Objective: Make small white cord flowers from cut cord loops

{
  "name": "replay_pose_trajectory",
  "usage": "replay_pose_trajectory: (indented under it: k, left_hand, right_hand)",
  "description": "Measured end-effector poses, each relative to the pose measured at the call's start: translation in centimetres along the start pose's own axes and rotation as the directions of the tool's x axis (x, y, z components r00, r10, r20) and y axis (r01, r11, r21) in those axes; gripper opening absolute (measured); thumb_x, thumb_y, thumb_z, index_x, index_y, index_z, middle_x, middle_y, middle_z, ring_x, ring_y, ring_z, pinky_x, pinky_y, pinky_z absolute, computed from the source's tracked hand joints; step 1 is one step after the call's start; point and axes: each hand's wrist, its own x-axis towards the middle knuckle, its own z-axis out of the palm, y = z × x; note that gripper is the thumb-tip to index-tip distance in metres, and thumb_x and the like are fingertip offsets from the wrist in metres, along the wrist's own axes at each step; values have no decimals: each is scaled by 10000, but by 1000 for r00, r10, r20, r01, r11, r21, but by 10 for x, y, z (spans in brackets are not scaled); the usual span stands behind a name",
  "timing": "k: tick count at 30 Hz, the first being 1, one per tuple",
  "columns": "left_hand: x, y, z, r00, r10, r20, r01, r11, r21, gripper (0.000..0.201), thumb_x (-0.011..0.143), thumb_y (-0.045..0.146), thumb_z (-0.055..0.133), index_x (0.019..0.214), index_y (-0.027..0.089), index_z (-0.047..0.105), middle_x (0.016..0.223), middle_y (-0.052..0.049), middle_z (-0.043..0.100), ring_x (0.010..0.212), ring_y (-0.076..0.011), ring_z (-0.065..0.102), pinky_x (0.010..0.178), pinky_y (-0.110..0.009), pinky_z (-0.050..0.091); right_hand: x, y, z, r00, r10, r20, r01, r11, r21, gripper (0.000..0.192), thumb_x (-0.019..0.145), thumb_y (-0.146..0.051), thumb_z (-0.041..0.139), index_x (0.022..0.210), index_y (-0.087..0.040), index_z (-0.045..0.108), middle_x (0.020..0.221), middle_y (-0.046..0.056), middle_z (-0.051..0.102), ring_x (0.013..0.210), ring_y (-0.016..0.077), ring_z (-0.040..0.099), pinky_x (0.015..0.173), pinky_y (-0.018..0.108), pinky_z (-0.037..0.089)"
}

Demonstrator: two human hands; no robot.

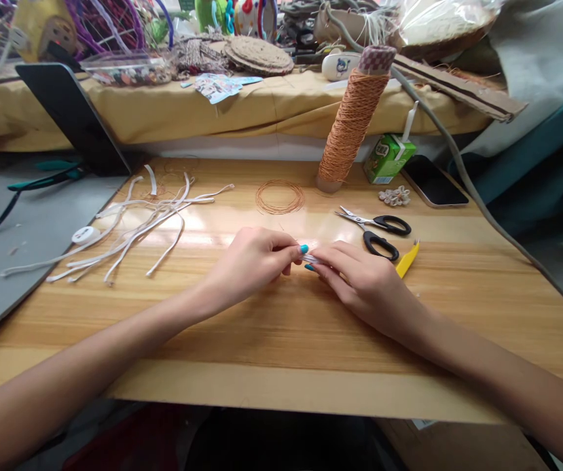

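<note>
Over the middle of the wooden board, both hands meet on a short white strip, pinched from either side. My left hand is closed on its left end, thumb on top. My right hand grips the right end between thumb and fingers, which hide much of it. Just beyond my right hand lie black-handled scissors with blades apart, and a yellow tool partly behind the hand. A coil of thin orange cord rests farther back. Several loose white strips lie left of my left hand.
A tall cone of orange cord stands at the back, beside a green drink carton, a small white beaded piece and a phone. A dark tablet leans at left. A grey cable runs down the right side.
</note>
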Motion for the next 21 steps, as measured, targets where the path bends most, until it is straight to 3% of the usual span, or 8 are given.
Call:
replay_pose_trajectory:
  k: [6, 10, 15, 21]
  left_hand:
    - [-1, -1, 4, 1000, -13, -16, 13, 1000, 17, 265, 782, 217, 457, 581, 125, 603, 436, 39, 502, 427, -56, 444, 437, -162, 319]
    - [0, -6, 7, 998, 60, -12, -59, 997, 53, 235, 797, 204, 457, 641, 121, 613, 511, 20, 557, 474, -64, 474, 462, -164, 338]
    - [2, -10, 10, 967, 244, -72, -239, 968, 77, 137, 781, 168, 500, 785, 117, 627, 699, -25, 631, 553, -71, 517, 523, -173, 392]
    - [2, -13, 9, 953, 282, -112, -273, 958, 86, 139, 774, 130, 498, 772, 121, 638, 651, -14, 626, 547, -71, 533, 508, -163, 399]
  right_hand:
    - [-1, -2, -1, 999, 32, -39, -32, 999, 3, 228, 853, -188, 402, 980, -141, 587, 950, 78, 656, 866, 177, 603, 762, 297, 469]
    - [1, -3, -5, 987, 162, -2, -160, 980, 117, 177, 827, -216, 456, 889, -182, 619, 881, 44, 671, 780, 166, 614, 698, 279, 471]
    - [6, -3, -11, 915, 388, 113, -402, 848, 346, 179, 810, -256, 489, 871, -164, 629, 703, 16, 659, 585, 118, 590, 590, 236, 454]
    - [7, -3, -12, 885, 427, 186, -463, 759, 458, 229, 805, -327, 491, 852, -156, 635, 614, 3, 615, 539, 105, 551, 559, 227, 431]
